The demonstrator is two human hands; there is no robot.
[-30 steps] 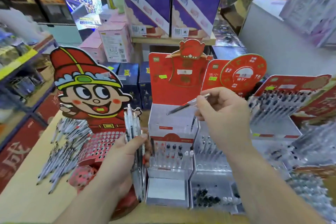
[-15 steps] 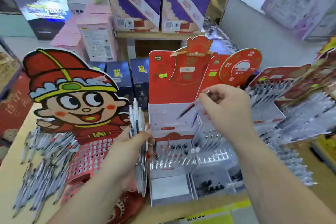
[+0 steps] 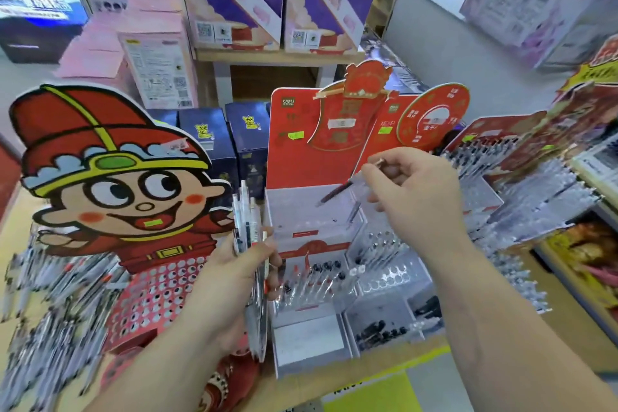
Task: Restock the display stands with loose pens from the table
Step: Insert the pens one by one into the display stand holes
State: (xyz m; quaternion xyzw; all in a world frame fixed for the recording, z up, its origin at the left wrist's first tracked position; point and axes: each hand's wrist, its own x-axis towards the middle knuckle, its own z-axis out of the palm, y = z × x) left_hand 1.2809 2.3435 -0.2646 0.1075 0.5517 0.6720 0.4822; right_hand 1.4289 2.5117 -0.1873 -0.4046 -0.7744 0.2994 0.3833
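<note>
My left hand grips an upright bundle of clear pens in front of the cartoon-boy display stand. My right hand pinches a single pen, its tip slanting down-left over the upper tier of the red and white display stand. That stand's lower rows hold several pens and have vacant holes. Loose pens lie spread on the table at the left.
A second stand with a round red sign sits right of the first. More racks of pens fan out at the right. Dark blue boxes stand behind the stands, pink and purple boxes farther back. The table's front edge is near me.
The view has swung slightly left and down. My right hand has kept the pen over the red stand's upper tier, and my left hand still holds the bundle.
</note>
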